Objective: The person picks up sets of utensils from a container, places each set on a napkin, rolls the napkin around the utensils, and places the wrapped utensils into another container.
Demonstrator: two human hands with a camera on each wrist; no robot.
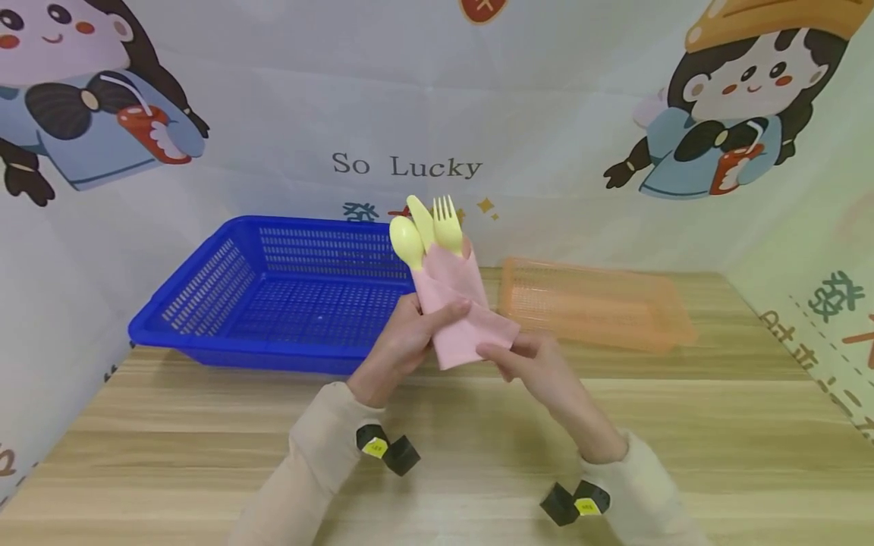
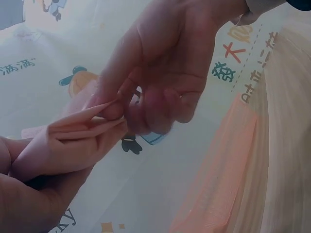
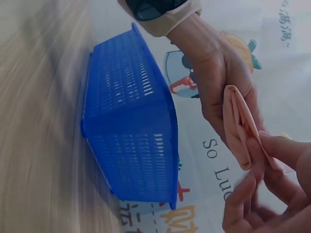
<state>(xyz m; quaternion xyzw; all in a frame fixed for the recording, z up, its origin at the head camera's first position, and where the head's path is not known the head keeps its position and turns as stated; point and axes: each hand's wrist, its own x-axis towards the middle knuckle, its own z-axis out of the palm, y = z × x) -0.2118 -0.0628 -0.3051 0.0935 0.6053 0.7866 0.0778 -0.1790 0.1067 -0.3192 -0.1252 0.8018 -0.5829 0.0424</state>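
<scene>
A pink napkin is folded into a pocket around a pale yellow spoon, knife and fork, whose heads stick out at the top. My left hand grips the bundle from the left, its thumb across the front and the other fingers behind. At the lower right my right hand pinches a flap of the napkin between thumb and fingers. Seen in the right wrist view, the napkin's folded layers face the camera at the bottom end. The cutlery handles are hidden inside.
Behind and left of my hands stands a blue plastic basket with slotted walls. A shallow orange basket lies to the right on the wood-grain table. A printed cloth hangs along the back.
</scene>
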